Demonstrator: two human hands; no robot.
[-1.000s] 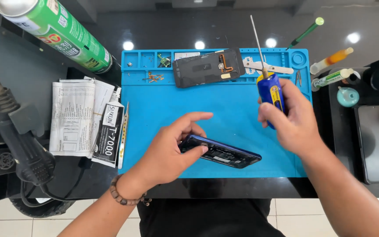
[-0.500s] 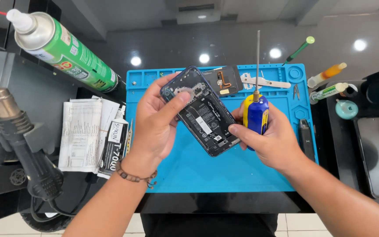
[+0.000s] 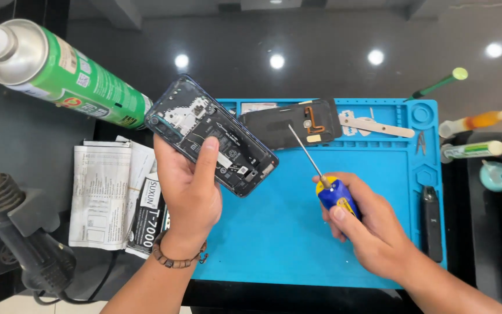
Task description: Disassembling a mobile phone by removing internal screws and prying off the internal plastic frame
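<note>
Left hand grips the opened phone, tilted; right hand clenches the screwdriver, tip aimed toward the phone, just apart.

One phone, one screwdriver (three tubes)

The opened phone is sitting in the left hand, raised above the blue mat at about ten o'clock from the mat's middle. It is lying face down with its back cover off — dark circuit boards, a pale metal shield near the camera end and a small white label are showing. Its long axis is tilting from upper left to lower right, the thumb pressing across its middle.

The screwdriver is resting in the right hand at roughly four o'clock from the phone — a blue-and-yellow handle, its thin steel shaft pointing toward eleven o'clock, the tip hanging apart from the phone.
</note>
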